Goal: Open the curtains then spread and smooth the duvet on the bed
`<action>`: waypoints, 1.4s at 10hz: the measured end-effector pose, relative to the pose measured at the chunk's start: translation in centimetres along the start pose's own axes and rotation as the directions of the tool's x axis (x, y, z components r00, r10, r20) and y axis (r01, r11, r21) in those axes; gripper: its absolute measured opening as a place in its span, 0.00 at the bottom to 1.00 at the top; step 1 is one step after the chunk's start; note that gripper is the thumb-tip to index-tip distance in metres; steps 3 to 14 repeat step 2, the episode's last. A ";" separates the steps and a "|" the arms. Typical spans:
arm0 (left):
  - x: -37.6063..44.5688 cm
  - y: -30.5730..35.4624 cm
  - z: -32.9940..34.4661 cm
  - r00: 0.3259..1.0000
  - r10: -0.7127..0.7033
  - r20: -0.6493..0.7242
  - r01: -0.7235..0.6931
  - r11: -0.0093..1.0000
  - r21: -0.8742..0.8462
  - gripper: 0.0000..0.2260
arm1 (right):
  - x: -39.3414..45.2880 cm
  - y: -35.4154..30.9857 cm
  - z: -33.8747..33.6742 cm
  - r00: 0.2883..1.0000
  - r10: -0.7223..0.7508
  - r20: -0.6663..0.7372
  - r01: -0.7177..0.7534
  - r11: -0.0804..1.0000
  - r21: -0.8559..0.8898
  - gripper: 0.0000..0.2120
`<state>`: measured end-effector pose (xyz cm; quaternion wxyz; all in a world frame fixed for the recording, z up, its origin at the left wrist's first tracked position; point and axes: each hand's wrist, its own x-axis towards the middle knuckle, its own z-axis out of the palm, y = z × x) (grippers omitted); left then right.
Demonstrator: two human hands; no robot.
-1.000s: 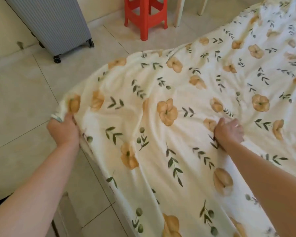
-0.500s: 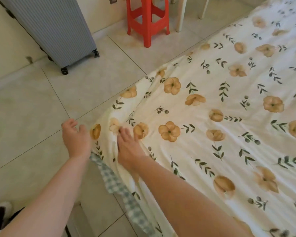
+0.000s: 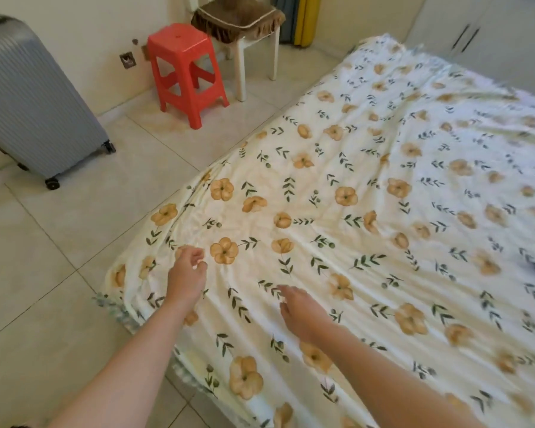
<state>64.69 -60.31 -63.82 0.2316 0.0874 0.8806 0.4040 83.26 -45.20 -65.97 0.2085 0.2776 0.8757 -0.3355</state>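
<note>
Both hands' grip (image 3: pixel 186 273) now off duvet (image 3: pixel 352 211)

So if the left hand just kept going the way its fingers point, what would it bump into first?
Probably only the floral duvet. The left hand hovers low over it, fingers aimed up the bed, with an orange flower print just ahead. Nothing else lies in that line, though its height is hard to judge.
</note>
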 end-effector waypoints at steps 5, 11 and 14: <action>-10.0 8.4 6.2 0.966 0.085 0.243 -0.084 0.996 -0.015 0.10 | -14.2 10.7 -8.9 0.951 0.227 -0.208 -0.213 0.973 0.087 0.22; -10.0 8.4 6.2 0.966 0.085 0.243 -0.084 0.996 -0.015 0.10 | -14.2 10.7 -8.9 0.951 0.227 -0.208 -0.213 0.973 0.087 0.22; -10.0 8.4 6.2 0.966 0.085 0.243 -0.084 0.996 -0.015 0.10 | -14.2 10.7 -8.9 0.951 0.227 -0.208 -0.213 0.973 0.087 0.22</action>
